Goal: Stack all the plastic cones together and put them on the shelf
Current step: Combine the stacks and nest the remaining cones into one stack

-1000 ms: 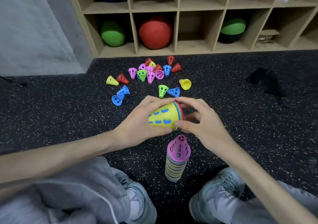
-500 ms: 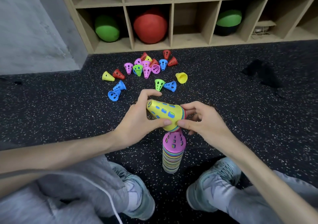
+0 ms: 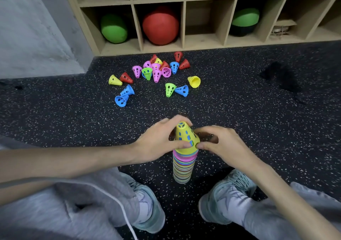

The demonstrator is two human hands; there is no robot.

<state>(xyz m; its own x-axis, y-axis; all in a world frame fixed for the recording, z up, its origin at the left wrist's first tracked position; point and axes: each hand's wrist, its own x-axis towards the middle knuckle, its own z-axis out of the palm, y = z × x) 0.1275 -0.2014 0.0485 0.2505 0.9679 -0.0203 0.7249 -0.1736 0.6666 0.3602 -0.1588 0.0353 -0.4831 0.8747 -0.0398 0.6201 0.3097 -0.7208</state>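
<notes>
A tall stack of many-coloured plastic cones (image 3: pixel 182 167) stands upright on the floor between my feet. A yellow-topped bundle of cones (image 3: pixel 185 138) sits upright over the top of that stack. My left hand (image 3: pixel 158 142) grips the bundle from the left, fingers curled round its tip and side. My right hand (image 3: pixel 219 143) pinches its lower rim from the right. Several loose cones (image 3: pixel 156 73) in pink, red, blue, green and yellow lie scattered on the floor farther ahead, in front of the wooden shelf (image 3: pixel 184 25).
The shelf's lower cubbies hold a green ball (image 3: pixel 114 28), a red ball (image 3: pixel 160 26) and a green-and-black ball (image 3: pixel 244 21); one cubby (image 3: pixel 204 22) between them holds nothing. A grey wall (image 3: pixel 36 27) stands at left. My shoes (image 3: pixel 149 208) flank the stack on dark speckled floor.
The yellow-topped bundle, held on its side above the pink-topped stack, has been turned upright and lowered onto it. The pink top is now covered. Both hands followed it down.
</notes>
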